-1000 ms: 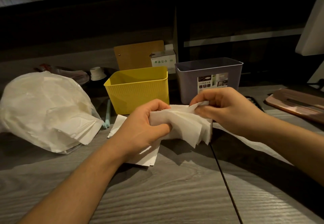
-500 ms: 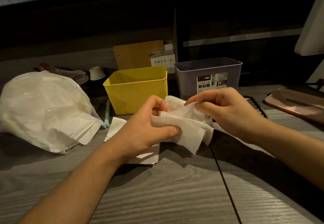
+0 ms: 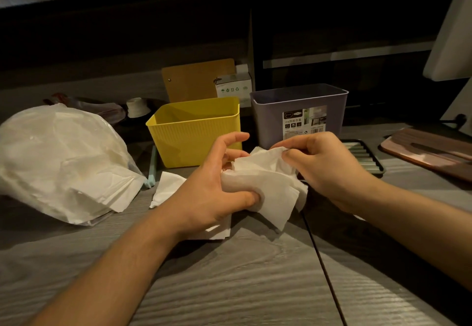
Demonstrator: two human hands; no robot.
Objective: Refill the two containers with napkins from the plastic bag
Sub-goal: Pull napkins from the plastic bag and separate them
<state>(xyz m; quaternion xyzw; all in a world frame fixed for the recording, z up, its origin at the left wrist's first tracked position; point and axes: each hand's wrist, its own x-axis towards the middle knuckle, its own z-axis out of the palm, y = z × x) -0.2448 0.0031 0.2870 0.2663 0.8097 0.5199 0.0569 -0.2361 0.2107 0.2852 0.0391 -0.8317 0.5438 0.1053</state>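
Both hands are working one wad of napkins [image 3: 265,185] just above the grey bench [image 3: 229,274]; left hand [image 3: 212,193] has its thumb clamped over the wad's lower left edge, with the index finger lifted and curled free above; right hand [image 3: 321,164] pinches the wad's top right corner between thumb and fingertips, rest of the fingers curled; the wad is crumpled, and flat corners hang down below the left thumb, not quite touching the bench as far as I can tell; a few loose napkins [image 3: 168,187] lie flat on the bench under and just left of the left hand; straight beyond the left hand sits the yellow bin [image 3: 194,131], upright, and the inside I can see looks bare; beyond the right hand is the purple bin [image 3: 298,111] with a label on its front, just beside the yellow one with a small gap, inside too dark to judge; well off to the left of the left hand the plastic bag [image 3: 58,157] lies slumped on the bench, a stack of napkins poking out of its mouth toward the hands; a pale green stick [image 3: 152,164] lies between bag and yellow bin; just right of the right hand there's a ribbed tray [image 3: 367,157], and farther right a wooden board [image 3: 429,152]; behind the bins a brown board [image 3: 196,80] and a small white box [image 3: 233,88].
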